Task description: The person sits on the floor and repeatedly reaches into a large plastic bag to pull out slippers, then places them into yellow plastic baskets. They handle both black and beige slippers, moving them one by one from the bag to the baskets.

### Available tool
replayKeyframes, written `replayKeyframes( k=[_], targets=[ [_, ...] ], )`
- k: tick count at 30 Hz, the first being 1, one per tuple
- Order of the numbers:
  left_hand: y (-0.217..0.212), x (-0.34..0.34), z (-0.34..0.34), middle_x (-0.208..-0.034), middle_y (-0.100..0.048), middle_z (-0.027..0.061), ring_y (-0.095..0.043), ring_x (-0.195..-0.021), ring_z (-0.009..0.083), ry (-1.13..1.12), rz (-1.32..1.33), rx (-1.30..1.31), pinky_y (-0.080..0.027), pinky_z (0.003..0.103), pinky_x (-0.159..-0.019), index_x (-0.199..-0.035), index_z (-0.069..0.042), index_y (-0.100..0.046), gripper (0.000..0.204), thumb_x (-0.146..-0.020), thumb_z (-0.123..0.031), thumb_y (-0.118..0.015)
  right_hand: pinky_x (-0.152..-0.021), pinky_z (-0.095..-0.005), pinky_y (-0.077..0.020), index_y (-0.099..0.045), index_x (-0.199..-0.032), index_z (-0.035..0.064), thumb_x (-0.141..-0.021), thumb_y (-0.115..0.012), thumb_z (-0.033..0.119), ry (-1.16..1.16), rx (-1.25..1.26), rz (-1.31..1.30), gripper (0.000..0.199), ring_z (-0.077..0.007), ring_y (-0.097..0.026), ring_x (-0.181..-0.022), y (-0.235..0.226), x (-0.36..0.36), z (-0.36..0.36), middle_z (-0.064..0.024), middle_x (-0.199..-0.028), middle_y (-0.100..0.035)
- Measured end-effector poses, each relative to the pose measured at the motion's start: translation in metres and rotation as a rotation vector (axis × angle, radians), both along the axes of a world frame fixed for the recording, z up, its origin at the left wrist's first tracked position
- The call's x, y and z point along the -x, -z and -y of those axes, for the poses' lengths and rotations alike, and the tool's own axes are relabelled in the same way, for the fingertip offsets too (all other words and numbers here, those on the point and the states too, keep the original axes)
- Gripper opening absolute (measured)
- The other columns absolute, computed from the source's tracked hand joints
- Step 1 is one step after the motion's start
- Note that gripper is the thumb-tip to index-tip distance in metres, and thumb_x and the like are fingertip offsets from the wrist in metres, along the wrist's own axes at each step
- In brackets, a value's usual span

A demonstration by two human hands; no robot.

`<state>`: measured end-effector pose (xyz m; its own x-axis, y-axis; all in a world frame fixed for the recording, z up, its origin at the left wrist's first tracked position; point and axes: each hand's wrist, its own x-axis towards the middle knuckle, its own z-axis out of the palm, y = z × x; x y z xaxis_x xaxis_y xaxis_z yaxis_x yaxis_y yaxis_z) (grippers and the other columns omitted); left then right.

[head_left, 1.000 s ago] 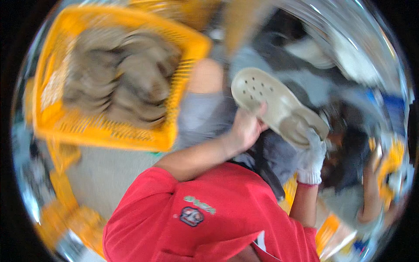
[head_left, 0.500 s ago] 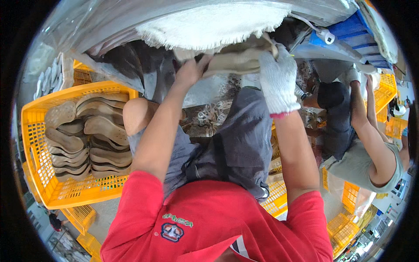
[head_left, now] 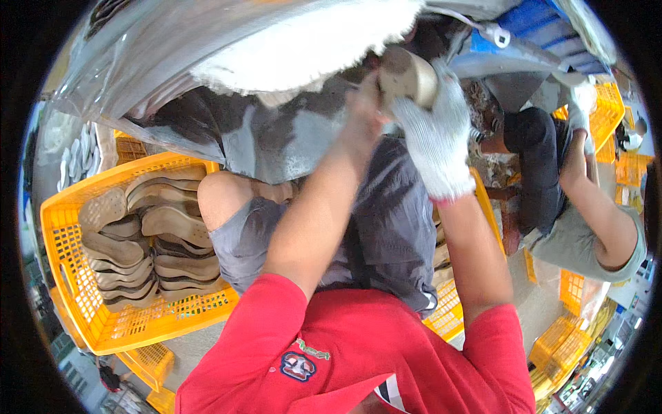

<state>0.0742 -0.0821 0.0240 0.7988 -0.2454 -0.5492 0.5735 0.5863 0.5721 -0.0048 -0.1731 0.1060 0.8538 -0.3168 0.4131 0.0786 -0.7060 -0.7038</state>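
Observation:
A tan shoe sole (head_left: 418, 81) is held up near the top middle, its rounded end showing. My right hand (head_left: 438, 134), in a white knit glove, is closed around its right side. My bare left hand (head_left: 365, 107) is closed on its left side, with the fingers blurred and partly hidden. Just beyond the hands is a big white round pad with a frayed, fluffy edge (head_left: 303, 52); I cannot tell if the sole touches it. To my left, a yellow plastic crate (head_left: 131, 338) holds several tan clog-like soles (head_left: 183, 224) with small holes, stacked in rows.
A grey dusty sheet (head_left: 276, 138) hangs below the pad, and clear plastic (head_left: 131, 55) drapes at upper left. Another yellow crate (head_left: 448, 310) stands by my right leg. A co-worker (head_left: 586, 234) with a gloved hand sits at the right. Pale soles (head_left: 79, 155) lie at far left.
The sole has turned from lying lengthwise across to showing its rounded end. My left hand has moved right, close to my right hand. The view has shifted slightly.

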Motion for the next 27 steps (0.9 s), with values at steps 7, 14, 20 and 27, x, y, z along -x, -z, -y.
replayKeyframes(
  k=[7,14,20,27],
  targets=[
    [0.016,0.05,-0.076,-0.137,-0.062,0.0262,-0.06,-0.127,0.039,0.495,0.449,-1.052,-0.044,0.049,-0.111,-0.148,0.007,-0.048,0.088,-0.102,-0.068,-0.047,-0.077,-0.0484,-0.0575,-0.072,-0.102,0.0064,-0.091,-0.063,0.024,-0.204,0.496,-0.177,0.023,-0.0425,-0.07,-0.089,0.006,-0.066,0.005,-0.0247,-0.097,-0.071],
    [0.023,0.033,-0.032,-0.105,-0.07,0.0135,-0.065,-0.083,0.0176,0.092,0.304,-0.318,-0.054,0.04,-0.08,-0.123,0.005,-0.06,0.054,-0.102,-0.044,-0.068,-0.11,-0.0463,-0.0449,-0.06,-0.143,0.0075,-0.078,-0.081,0.03,-0.456,0.051,-0.508,0.072,-0.0372,-0.059,-0.13,-0.046,0.031,0.004,-0.0204,-0.136,-0.064],
    [0.036,0.083,-0.076,-0.14,-0.056,0.023,-0.061,-0.127,0.0354,0.509,0.005,-0.097,-0.052,0.062,-0.105,-0.161,-0.007,-0.02,0.081,-0.106,-0.062,-0.044,-0.082,-0.0473,-0.053,-0.071,-0.129,0.0171,-0.077,-0.071,0.014,-0.787,0.688,-0.417,0.052,-0.0346,-0.069,-0.083,0.003,0.064,0.014,-0.011,-0.096,-0.075],
    [0.043,0.116,-0.117,-0.108,-0.062,0.01,-0.067,-0.083,0.024,0.078,-0.004,0.145,-0.056,0.039,-0.068,-0.135,-0.011,-0.054,0.095,-0.087,-0.092,-0.042,-0.075,-0.034,-0.0565,-0.072,-0.12,0.0052,-0.077,-0.09,0.015,-0.773,-0.02,-0.398,0.048,-0.0263,-0.074,-0.08,0.007,0.118,-0.051,-0.0156,-0.096,-0.076]
  ],
)
